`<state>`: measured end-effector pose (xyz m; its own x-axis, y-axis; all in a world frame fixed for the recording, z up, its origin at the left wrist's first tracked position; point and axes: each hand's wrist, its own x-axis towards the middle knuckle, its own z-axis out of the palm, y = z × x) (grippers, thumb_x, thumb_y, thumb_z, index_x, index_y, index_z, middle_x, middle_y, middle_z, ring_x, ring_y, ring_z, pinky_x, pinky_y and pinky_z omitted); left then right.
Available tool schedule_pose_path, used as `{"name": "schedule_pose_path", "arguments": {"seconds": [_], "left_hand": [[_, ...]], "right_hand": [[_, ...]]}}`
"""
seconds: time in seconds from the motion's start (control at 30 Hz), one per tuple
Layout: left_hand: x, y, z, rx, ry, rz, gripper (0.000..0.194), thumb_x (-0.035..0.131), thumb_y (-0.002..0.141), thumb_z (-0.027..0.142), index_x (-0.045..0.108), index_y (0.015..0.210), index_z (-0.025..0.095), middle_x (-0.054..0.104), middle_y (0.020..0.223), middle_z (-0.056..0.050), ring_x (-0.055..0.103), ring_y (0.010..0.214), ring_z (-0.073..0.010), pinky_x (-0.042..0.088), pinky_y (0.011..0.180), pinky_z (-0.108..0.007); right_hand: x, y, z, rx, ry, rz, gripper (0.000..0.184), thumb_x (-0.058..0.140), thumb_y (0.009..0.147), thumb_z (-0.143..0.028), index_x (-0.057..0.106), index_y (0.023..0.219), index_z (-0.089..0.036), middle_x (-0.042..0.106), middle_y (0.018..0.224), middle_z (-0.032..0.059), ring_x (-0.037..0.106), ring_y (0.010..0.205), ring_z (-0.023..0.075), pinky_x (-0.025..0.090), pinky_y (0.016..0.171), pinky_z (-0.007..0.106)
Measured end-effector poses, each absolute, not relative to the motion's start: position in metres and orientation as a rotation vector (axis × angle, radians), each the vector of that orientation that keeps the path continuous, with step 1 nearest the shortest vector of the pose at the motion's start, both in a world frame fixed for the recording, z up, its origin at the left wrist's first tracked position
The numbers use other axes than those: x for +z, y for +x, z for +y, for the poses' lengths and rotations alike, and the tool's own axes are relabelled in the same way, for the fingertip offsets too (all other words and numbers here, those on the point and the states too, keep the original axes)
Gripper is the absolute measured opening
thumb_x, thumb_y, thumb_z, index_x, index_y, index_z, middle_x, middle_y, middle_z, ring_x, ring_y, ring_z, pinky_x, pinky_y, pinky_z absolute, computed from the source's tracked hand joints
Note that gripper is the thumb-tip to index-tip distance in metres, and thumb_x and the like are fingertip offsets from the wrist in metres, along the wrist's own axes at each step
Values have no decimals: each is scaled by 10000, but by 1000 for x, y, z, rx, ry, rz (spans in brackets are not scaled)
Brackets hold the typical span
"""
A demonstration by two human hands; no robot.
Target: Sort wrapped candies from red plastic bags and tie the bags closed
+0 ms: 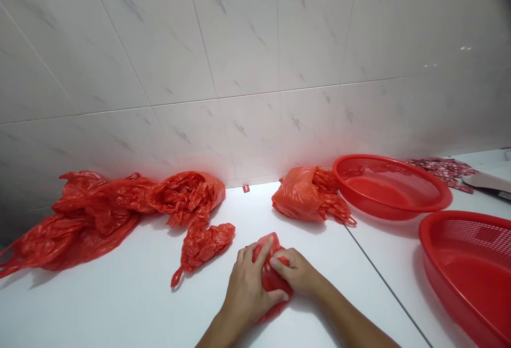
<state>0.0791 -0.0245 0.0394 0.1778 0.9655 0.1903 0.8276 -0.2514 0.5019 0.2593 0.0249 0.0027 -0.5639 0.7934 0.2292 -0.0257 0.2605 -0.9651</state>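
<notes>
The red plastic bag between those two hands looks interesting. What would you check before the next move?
1. Both hands on the red plastic bag: ok, the left hand and right hand press it together on the white counter.
2. Bag held entirely within the hands: not ok, a part sticks out below them.
3. Contents of the bag: cannot tell, the hands cover it.
4. Other crumpled red bags apart from the hands: ok, they lie beyond them, near the tiled wall.
5. Two red plastic baskets within sight: ok, both sit to the right.
</notes>
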Motion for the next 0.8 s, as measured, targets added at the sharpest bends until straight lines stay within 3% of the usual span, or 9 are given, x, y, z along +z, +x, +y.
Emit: {"name": "schedule_pose_path", "arguments": {"seconds": [0.13,0.3,0.43,0.5,0.6,0.67,0.8], "left_hand": [[38,85,-21,669,2230,1810,731,762,693,183,656,1402,326,626,1337,-112,565,1178,-355,496,996,-491],[36,88,-19,642,2294,1866,331,638,744,115,721,1046,221,659,1139,-109,596,1027,-305,499,891,-418],[31,89,-19,781,2258,1861,322,559,757,70,713,1001,214,668,1085,-109,587,989,-295,493,888,-423],[32,89,-21,841,2227,1850,361,525,740,52,716,999,216,677,1070,-111,583,986,-299,492,901,-436],[41,81,-34,922,2132,1756,343,525,715,66,727,939,231,701,1049,-113,597,986,-312,499,898,-445],[47,66,-51,973,2043,1680,279,554,734,102,740,882,247,720,1026,-111,623,980,-323,508,883,-445],[58,10,-108,1131,1614,1612,182,709,721,191,797,859,271,746,993,-106,659,986,-375,520,900,-493]], "right_hand": [[-9,262,37,1376,-588,-1657,583,664,938,-676,427,697,-201,419,665,-41,371,632,118,300,613,260],[-20,278,61,1227,-649,-1152,453,597,978,-660,572,1097,-224,647,885,24,571,696,164,444,643,270],[-23,286,66,1149,-727,-1241,532,604,980,-626,574,1333,-230,664,1298,136,674,1083,255,538,772,316],[-24,287,63,1161,-751,-1344,560,595,982,-628,583,1376,-231,643,1375,154,663,1162,279,562,814,346],[-25,286,60,1172,-795,-1382,594,590,970,-662,607,1366,-219,661,1343,153,684,1129,274,574,817,355],[-25,287,61,1201,-826,-1341,639,563,959,-709,605,1354,-208,665,1298,151,714,1043,261,568,732,327],[-27,290,65,1222,-869,-1307,672,517,961,-748,596,1335,-196,653,1233,137,739,905,234,537,635,294]]}}
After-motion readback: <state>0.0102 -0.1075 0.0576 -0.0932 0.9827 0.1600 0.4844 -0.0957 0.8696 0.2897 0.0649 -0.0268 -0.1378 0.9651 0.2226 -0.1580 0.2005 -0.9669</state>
